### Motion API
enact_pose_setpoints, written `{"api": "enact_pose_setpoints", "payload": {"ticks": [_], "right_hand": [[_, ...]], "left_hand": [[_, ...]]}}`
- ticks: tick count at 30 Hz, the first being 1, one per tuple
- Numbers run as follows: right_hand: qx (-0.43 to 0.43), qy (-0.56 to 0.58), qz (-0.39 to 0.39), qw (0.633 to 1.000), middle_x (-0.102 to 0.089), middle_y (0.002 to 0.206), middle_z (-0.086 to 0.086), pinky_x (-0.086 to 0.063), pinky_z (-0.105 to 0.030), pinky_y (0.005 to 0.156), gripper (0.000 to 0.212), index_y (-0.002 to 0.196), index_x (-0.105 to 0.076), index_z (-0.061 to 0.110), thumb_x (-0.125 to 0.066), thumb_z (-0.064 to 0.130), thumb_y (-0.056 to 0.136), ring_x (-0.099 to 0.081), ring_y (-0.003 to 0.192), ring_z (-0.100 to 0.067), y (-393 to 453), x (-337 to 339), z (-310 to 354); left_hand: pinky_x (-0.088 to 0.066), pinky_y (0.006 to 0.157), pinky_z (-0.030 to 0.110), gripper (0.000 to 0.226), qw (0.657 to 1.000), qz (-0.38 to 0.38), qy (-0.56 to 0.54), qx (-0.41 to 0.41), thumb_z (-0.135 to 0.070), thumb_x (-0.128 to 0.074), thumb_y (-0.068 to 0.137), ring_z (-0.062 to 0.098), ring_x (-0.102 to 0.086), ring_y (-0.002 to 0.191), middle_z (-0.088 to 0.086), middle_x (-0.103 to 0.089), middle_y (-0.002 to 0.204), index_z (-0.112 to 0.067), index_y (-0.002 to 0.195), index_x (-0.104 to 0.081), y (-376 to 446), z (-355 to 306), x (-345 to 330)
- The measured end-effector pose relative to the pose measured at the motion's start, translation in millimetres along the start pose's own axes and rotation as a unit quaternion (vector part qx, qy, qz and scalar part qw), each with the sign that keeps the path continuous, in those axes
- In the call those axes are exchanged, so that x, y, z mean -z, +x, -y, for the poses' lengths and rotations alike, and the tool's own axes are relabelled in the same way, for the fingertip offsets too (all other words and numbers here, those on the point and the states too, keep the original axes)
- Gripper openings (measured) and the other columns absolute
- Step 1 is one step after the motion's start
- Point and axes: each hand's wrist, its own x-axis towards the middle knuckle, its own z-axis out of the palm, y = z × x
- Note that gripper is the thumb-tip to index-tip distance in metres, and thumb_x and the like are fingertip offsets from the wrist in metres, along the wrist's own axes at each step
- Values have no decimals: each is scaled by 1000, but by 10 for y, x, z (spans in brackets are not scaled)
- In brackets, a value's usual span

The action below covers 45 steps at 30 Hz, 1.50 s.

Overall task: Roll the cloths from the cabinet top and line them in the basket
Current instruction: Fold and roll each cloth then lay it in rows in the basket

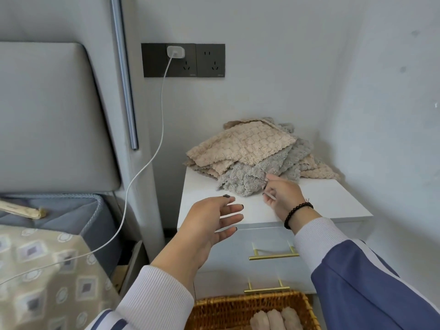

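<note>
While a white charging cable (152, 148) hangs from the dark wall socket (183, 60) down over the patterned bed cover (47, 270) at the left, the left hand (207, 225) reaches forward over the front left corner of the white cabinet top (333, 198). Its palm faces right, its fingers are spread and nearly straight, pointing toward the far right, and its grip is released: it holds nothing and touches nothing that can be made out.

Further right, the pile of cloths (257, 156) sits at the back edge of the cabinet top, against the wall, spreading from the back left corner toward the right. Beige waffle-textured cloths lie on top and underneath, with a grey cloth (242, 182) spilling out toward the front; the pile's long axis runs roughly left to right along the back edge.

Next comes the right hand (283, 196), with a dark bead bracelet (297, 213) at the wrist, stretched out over the middle of the cabinet top. Its fingers are curled, and the fingertips meet the front hem of the grey cloth; whether they actually pinch it I cannot tell.

Below, in front of the cabinet's brass-handled drawers (269, 246), the wicker basket (219, 310) stands with three beige rolled cloths (276, 319) lined side by side inside it, near its right wall.
</note>
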Motion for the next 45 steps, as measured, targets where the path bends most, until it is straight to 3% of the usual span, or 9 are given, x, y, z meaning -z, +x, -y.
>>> {"api": "enact_pose_setpoints", "payload": {"ticks": [5,9,15,27,29,32,35,42,45], "right_hand": [[79,-61,-60,993,-63,80,-4,-40,-18,56,46,112,-69,9,-54,-14,76,-43,56,-11,-107,78,38],[140,-80,-59,985,-68,97,-1,-46,-24,80,38,86,-71,23,-61,-12,76,-52,69,-8,-380,162,185],[177,-56,-39,982,-69,97,5,-49,-28,94,36,87,-72,20,-61,-14,79,-63,92,-7,-895,251,421],[126,-221,99,962,-72,82,4,-50,-17,73,32,80,-80,22,-69,-7,76,-64,81,-3,-1881,604,273],[102,-238,154,953,-75,87,4,-49,-14,72,29,80,-79,19,-68,-9,77,-66,86,-3,-1973,643,270],[64,-292,235,925,-75,90,6,-51,-17,82,28,80,-79,21,-69,-5,79,-68,93,-6,-2048,695,259],[33,-337,268,902,-75,99,2,-53,-27,89,23,81,-79,24,-70,2,81,-69,98,-18,-2027,723,283],[61,-378,119,916,-74,88,-1,-54,-17,66,11,87,-72,19,-63,11,88,-69,74,-5,-1692,875,463],[86,-355,37,930,-72,91,0,-57,-24,71,8,91,-69,18,-64,13,87,-69,78,-10,-1509,927,489]], "left_hand": [[-56,79,33,20,1000,-12,11,0,-21,-49,98,19,-72,92,3,-76,95,-13,107,-65,-29,-31,99],[-55,82,35,19,1000,-17,18,-2,-19,-49,98,20,-72,92,4,-76,94,-13,107,-65,-41,-53,96],[-55,85,38,20,1000,-6,27,10,-19,-51,97,22,-71,94,6,-75,98,-12,108,-65,-68,-8,-28],[-56,84,45,47,989,125,-59,56,-49,-46,96,28,-70,91,13,-72,102,-9,117,-58,-199,132,-380],[-57,78,42,45,987,132,-77,52,-45,-48,96,29,-70,88,13,-73,98,-6,116,-60,-214,170,-430],[-54,87,45,37,981,144,-114,62,-28,-55,95,35,-68,101,22,-70,109,-1,121,-58,-251,224,-525],[-59,71,42,31,990,98,-98,37,-4,-57,89,38,-70,91,26,-70,102,4,119,-58,-231,279,-571],[-55,55,35,28,995,99,11,-2,0,-54,89,33,-70,71,25,-70,97,3,116,-60,-229,257,-512],[-52,49,26,3,991,127,38,-11,1,-55,87,24,-64,53,18,-66,71,2,88,-59,-322,232,-461]]}}
